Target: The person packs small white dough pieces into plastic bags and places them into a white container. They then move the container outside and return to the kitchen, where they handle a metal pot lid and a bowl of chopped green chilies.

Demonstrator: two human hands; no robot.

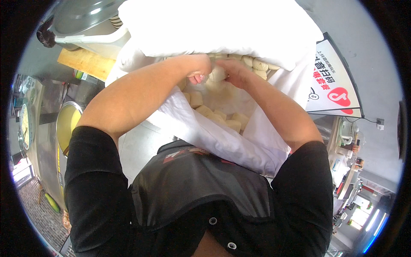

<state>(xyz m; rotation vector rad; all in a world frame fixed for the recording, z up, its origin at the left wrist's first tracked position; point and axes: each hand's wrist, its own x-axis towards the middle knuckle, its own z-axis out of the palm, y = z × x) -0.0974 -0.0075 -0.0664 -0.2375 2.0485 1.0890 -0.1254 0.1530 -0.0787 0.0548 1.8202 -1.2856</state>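
Observation:
White cloth [224, 29] lines and partly covers a container whose walls are hidden. Pale steamed buns [208, 112] lie inside it, some along the near side and more at the far right. Over the middle of the container, my left hand [198, 72] has its fingers curled, with something like thin clear plastic at the fingertips. Close to its right, my right hand [231, 72] grips a pale bun [217, 74] between thumb and fingers. The bun lies between the two hands; whether my left hand touches it is unclear. Steam or blur softens the middle of the container.
A metal lid [85, 16] and a white plastic tub [109, 41] stand at the far left, by a wooden board [86, 62]. Nearer on the left is a metal pot [69, 125] with yellow contents. A printed sign [337, 80] stands right of the cloth.

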